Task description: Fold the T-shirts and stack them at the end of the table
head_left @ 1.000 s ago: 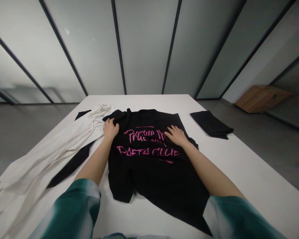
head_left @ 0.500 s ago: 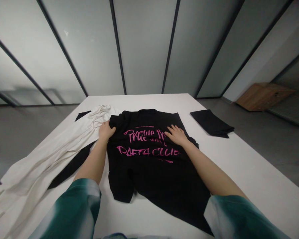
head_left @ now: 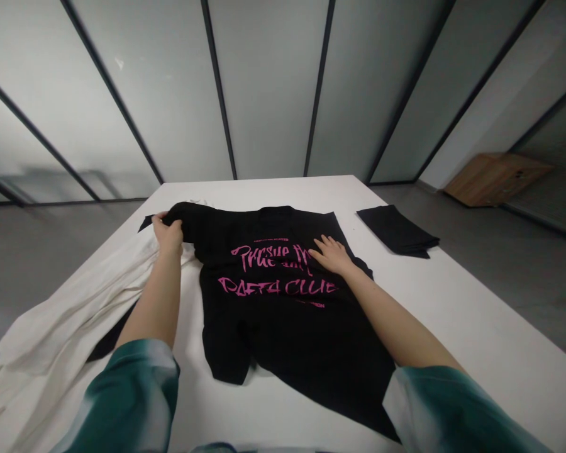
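A black T-shirt (head_left: pixel 283 340) with pink lettering lies spread on the white table in front of me. My left hand (head_left: pixel 168 234) is closed on its left sleeve, pulled out to the left and raised a little over the white garment. Resting flat on the right part of the lettering, my right hand (head_left: pixel 331 255) has its fingers spread. The shirt's lower edge slants down toward my right forearm, and its lower left part is bunched with a fold.
Crumpled white clothing (head_left: pixel 75 321) covers the table's left side, with black cloth (head_left: pixel 108 336) showing beneath it. A folded black garment (head_left: pixel 396 229) lies at the right edge of the white table (head_left: pixel 457 314). A wooden cabinet (head_left: pixel 497 179) stands on the floor beyond.
My left hand has moved left and away from me, drawing the shirt's sleeve out over the white clothing. My right hand stays flat on the print.
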A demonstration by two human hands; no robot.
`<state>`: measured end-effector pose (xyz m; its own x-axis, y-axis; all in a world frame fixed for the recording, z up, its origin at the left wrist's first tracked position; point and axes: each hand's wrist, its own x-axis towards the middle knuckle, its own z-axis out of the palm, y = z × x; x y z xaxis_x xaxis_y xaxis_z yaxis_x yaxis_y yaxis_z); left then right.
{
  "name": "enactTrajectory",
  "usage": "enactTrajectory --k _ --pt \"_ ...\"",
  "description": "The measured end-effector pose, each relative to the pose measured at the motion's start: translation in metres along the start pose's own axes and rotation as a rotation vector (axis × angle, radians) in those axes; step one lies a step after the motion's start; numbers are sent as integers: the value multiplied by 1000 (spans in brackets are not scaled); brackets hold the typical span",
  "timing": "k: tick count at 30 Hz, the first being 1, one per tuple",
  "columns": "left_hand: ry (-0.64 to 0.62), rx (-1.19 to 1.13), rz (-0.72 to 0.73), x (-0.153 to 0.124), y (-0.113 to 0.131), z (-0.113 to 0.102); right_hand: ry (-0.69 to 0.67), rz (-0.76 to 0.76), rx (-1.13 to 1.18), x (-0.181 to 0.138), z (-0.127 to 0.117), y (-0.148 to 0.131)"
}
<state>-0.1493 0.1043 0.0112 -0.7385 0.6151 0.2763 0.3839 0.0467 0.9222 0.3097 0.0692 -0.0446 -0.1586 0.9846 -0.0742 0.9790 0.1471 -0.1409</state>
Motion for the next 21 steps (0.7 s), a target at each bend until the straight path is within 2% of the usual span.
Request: enactTrajectory --k 3,5,6,9,11,13,17,21 --pt "134 173 -46 17 8 -23 3 0 0 0 0 0" --pt "134 338 56 12 10 -34 2 0 5 0 -1 0" --pt "65 407 130 4 10 -37 2 -2 8 0 -1 1" --pt "-292 601 303 -37 6 -39 7 -6 18 -1 -1 1" --pt "-433 755 378 -69 3 -39 14 -5 18 -1 -1 0" --pt "-553 890 375 -96 2 -40 20 -4 11 -2 -1 -1" --pt "-703 1080 418 -126 5 -45 19 -3 1 -3 -3 -2" --pt "-801 1046 491 -135 5 -48 13 -3 2 -3 -3 -2"
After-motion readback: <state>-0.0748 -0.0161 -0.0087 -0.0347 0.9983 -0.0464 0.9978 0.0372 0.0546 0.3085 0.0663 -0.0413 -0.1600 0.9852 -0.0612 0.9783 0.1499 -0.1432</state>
